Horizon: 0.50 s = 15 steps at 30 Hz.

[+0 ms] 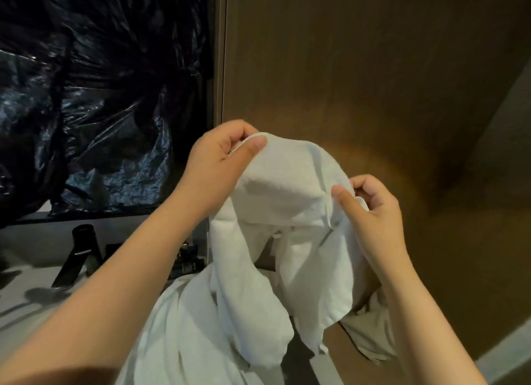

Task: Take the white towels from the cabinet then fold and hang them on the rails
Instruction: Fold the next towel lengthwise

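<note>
White towel [287, 189] between left hand [218, 152] and right hand [370, 209], lengthwise downward.

Pale countertop [37, 269] with a black tap [77, 258] and, seemingly, heaped white towels [178, 327]

Probably a bathroom: black faucet [85, 241] on pale counter [31, 268].
</note>
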{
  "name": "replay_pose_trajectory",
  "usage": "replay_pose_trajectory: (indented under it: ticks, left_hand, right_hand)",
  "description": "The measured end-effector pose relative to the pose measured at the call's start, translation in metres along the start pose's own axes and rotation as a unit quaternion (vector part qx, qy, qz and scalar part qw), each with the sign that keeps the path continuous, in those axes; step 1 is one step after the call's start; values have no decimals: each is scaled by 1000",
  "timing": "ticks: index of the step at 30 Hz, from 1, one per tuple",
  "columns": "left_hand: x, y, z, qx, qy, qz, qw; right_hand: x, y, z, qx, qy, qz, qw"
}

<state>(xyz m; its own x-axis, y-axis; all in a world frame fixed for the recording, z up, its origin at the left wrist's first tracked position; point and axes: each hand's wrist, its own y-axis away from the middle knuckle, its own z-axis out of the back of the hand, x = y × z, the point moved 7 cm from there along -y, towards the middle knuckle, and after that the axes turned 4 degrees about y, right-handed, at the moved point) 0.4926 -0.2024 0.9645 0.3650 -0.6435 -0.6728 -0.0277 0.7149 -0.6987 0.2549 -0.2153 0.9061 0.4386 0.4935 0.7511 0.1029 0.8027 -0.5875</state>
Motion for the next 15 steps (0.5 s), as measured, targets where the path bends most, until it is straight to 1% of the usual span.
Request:
replay_pose_trajectory:
  ticks: [2,3,6,8,11,15]
  left_hand:
    - [14,5,-10,29,-34,6,999]
    - [33,15,-17,54,-61,31,996]
    - [114,68,-31,129,-145,148,970]
    - [155,115,-34,161,-164,221,948]
    - [180,179,-29,161,-160,316,921]
    - [189,244,-10,98,-156,408,894]
  right_hand:
    - [-14,5,-3,31,25,-15,999]
    - [-28,12,-8,55,55,-35,996]
    - [-84,50,-29,136,145,-155,968]
    - [-110,82,-43,162,159,-200,953]
    - [-121,116,-58,174,153,-198,952]
    - [-124,137,-78,211,140,-167,953]
